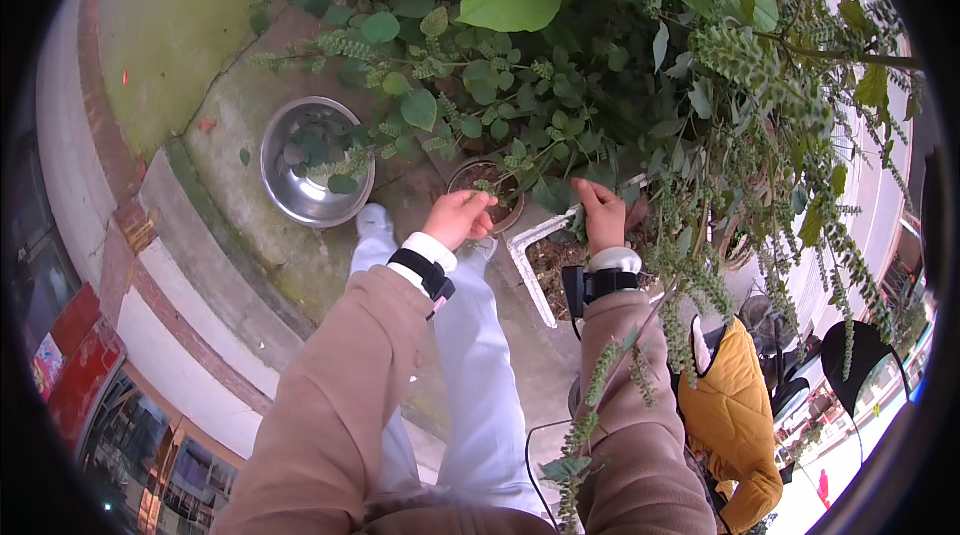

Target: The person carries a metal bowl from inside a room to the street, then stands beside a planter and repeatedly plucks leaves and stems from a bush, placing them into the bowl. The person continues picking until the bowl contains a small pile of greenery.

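My left hand (459, 220) has thumb and fingers pinched on the tip of a small green sprig (486, 188), in front of a round clay-coloured plant pot (513, 218) with soil. To its right, my right hand (602, 216) is raised with thumb and forefinger together against dark green leaves (553, 193); whether a stem lies between them is hidden. Beyond both hands spreads a bushy plant with seed spikes (480, 77). A stainless steel bowl (279, 193) stands on the ground at the left, with some picked leaves (307, 148) inside.
A white-rimmed square planter (531, 287) with soil sits below my right hand. Long seed-spike branches (720, 295) hang over my right arm. A yellow quilted jacket (731, 392) is at the right, beside a parked vehicle. Concrete steps (217, 250) run along the left.
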Tool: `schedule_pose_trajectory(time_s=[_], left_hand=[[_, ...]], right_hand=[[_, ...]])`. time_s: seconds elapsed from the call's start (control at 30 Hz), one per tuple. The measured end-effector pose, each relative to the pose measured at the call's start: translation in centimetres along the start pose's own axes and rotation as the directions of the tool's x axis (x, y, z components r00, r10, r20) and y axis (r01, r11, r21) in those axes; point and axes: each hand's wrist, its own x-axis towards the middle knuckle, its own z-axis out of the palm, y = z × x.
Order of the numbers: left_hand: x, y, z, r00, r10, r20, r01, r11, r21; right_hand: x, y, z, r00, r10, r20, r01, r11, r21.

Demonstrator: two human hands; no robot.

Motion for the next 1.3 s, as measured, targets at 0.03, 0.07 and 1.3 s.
schedule_pose_trajectory(time_s=[0.03, 0.07, 1.3], left_hand=[[0.0, -0.2, 0.1, 1.000, 0.030, -0.001, -0.030, 0.999, 0.012], [-0.1, -0.3, 0.3, 0.999, 0.050, -0.008, -0.050, 0.998, 0.034], [-0.5, 1.0, 1.0, 0.994, 0.026, 0.102, -0.038, 0.992, 0.117]], right_hand=[[-0.1, -0.5, 0.5, 0.998, -0.057, -0.013, 0.056, 0.996, -0.069], [-0.2, -1.0, 1.5, 0.976, -0.206, -0.065, 0.194, 0.969, -0.153], [2.4, -1.3, 1.4, 0.912, -0.246, -0.328, -0.086, 0.667, -0.740]])
